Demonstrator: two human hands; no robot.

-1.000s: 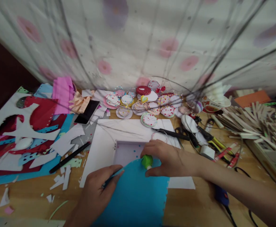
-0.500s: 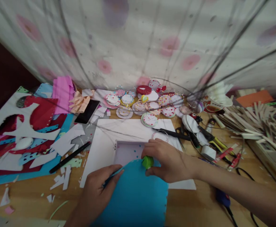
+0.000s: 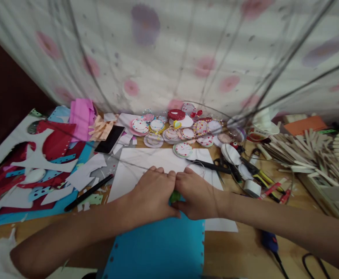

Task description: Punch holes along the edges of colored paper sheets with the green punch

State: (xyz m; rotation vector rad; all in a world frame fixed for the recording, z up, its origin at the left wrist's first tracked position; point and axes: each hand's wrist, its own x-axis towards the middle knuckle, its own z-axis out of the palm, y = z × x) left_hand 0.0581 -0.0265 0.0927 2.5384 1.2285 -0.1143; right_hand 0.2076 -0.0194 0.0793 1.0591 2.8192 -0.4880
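My left hand (image 3: 154, 193) and my right hand (image 3: 197, 193) meet knuckle to knuckle over the white paper. Both close around a small green craft punch (image 3: 174, 196), of which only a sliver shows between them. The punch sits at the upper edge of a blue sheet (image 3: 160, 248), which spreads below my hands and has punched holes along its left and right edges. My hands hide the sheet's top edge. Under them lies the large white paper (image 3: 221, 225).
Decorated round paper pieces (image 3: 183, 149) cluster along the back. Coloured scraps (image 3: 56, 143), a phone (image 3: 110, 139) and a black pen (image 3: 88, 192) are on the left. Scissors (image 3: 211, 166), yellow-handled pliers (image 3: 262, 176), wooden sticks (image 3: 311, 149) and a blue corded tool (image 3: 269, 241) are on the right.
My left hand has let go of the blue sheet's left edge and moved up and right to join my right hand at the punch. The sheet's left row of holes has come into view.
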